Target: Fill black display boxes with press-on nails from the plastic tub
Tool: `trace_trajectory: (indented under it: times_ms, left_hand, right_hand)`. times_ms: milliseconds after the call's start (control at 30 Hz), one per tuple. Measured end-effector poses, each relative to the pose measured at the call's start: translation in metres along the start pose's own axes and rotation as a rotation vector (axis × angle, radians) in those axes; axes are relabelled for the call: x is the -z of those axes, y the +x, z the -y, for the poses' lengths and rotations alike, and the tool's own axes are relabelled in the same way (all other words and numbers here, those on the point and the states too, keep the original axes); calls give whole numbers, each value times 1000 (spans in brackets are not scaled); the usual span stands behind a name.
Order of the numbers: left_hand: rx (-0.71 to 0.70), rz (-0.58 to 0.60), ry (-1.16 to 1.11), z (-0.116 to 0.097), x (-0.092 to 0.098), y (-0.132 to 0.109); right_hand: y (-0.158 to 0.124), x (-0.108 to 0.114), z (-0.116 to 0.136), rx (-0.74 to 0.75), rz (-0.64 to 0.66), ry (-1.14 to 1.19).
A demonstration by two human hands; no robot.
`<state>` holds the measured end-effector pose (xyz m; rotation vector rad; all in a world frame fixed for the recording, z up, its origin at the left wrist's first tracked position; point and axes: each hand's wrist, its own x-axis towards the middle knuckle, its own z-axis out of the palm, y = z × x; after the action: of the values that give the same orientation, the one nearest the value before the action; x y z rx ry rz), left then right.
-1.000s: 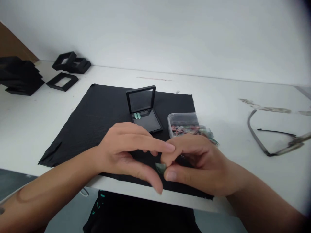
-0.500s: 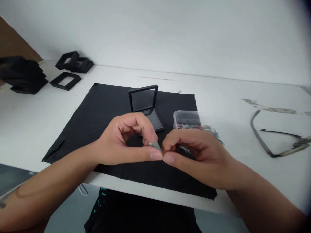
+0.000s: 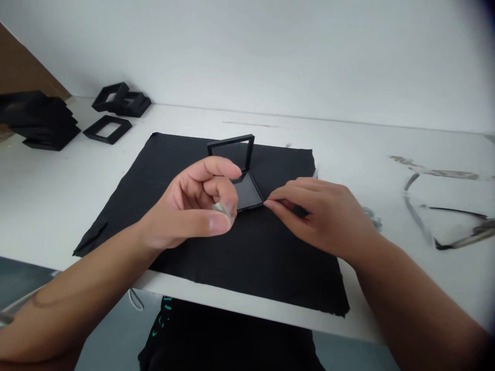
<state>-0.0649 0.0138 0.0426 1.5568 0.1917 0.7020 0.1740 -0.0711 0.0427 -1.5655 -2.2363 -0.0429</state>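
My left hand [image 3: 185,208] is closed in a pinch on a small pale grey-green piece [image 3: 223,210], held between thumb and a curled finger above the mat; its kind is unclear. Behind it a hinged black display frame [image 3: 250,191] stands open on the black mat [image 3: 247,273], its lid [image 3: 249,154] tilted up and a clear sheet in each half. My left fingers hide part of the frame. At the frame's right front corner is my right hand [image 3: 328,216], thumb and fingers pressed together; whatever they hold is hidden.
Black frames [image 3: 108,129] lie at the back left, near a stack of black pieces [image 3: 50,123]. Eyeglasses [image 3: 456,211] rest on the white table [image 3: 382,288] at right. Clear packaging [image 3: 373,219] shows partly behind my right hand. A white wall rises behind.
My hands have moved apart: the left slightly left and up with the small piece, the right up and away from it. The clear plastic box is now hidden behind my right hand.
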Motion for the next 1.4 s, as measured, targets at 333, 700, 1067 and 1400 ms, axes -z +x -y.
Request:
trace_trajectory:
  times_ms: [333, 700, 1067, 1400]
  left_hand:
    - [203, 211, -82, -9, -8, 2]
    - [158, 116, -81, -5, -6, 3]
    - [239, 237, -177, 0, -6, 1]
    - [217, 260, -357, 1, -5, 3]
  right_hand:
    - [2, -7, 41, -14, -128, 682]
    - [-2, -7, 50, -27, -242, 1104]
    - [-2, -10, 56, 60, -245, 933]
    - [-4, -8, 53, 105, -326, 844]
